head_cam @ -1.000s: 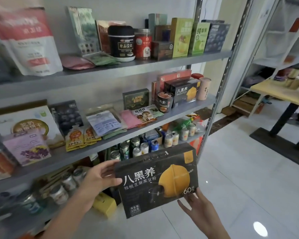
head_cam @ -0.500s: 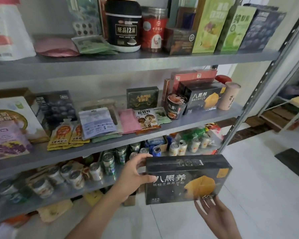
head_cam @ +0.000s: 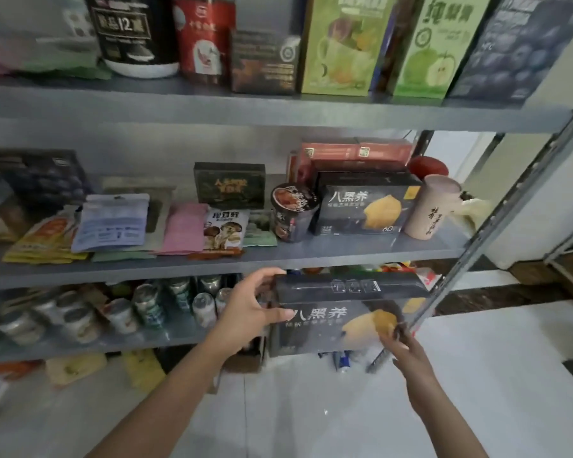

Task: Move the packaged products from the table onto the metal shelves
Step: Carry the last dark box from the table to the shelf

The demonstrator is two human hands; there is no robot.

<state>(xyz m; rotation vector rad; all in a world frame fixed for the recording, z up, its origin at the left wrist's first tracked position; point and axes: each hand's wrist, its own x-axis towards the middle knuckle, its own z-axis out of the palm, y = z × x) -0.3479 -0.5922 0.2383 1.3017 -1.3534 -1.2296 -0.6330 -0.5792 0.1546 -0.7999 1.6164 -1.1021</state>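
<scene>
Left hand (head_cam: 248,312) grips the black box (head_cam: 331,325); right hand (head_cam: 406,352) touches its corner, hold unclear. Lifted carelessly, it could strike the middle shelf (head_cam: 179,263) edge

Both bare arms reach forward. The left hand (head_cam: 250,312) grips the left end of a flat black cardboard box with a yellow picture (head_cam: 344,287), with the thumb in front and the fingers on top. The right hand (head_cam: 407,357) touches the box's lower right corner with its fingertips (head_cam: 389,335).
</scene>
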